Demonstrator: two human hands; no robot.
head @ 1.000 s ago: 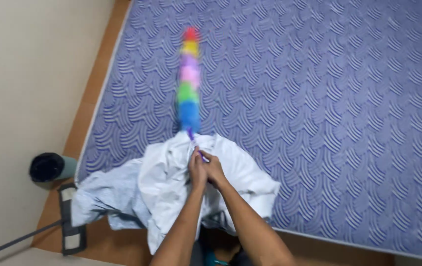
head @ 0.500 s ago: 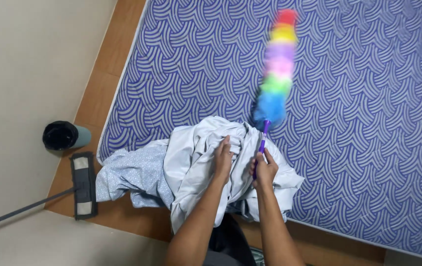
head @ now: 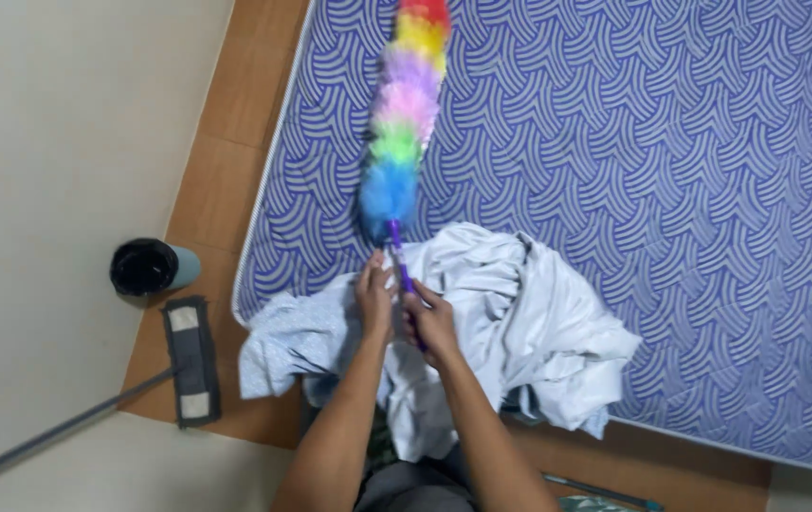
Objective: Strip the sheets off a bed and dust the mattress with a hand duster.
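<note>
Head view, looking straight down: the right hand [head: 431, 325] is wrapped tight round the purple handle of the rainbow feather duster [head: 404, 123], fingers pressed together on the stick. Out ahead of that grip the fluffy head runs blue, green, pink, yellow, red, lying flat along the blue wave-patterned mattress [head: 671, 190], so the low angle seems meant to keep the feathers brushing the surface. The left hand [head: 374, 296] sits just beside the grip, fingers closed; whether it pinches the handle or the crumpled white bedsheet [head: 520, 313] beneath, I cannot tell. That sheet is bunched under and to the right of both hands, heaped at the mattress edge and spilling over the wooden bed frame [head: 226, 161]. Well off to the left of the grip, a flat mop [head: 190, 360] rests on the floor with a dark bin [head: 144, 266] just beyond it.
</note>
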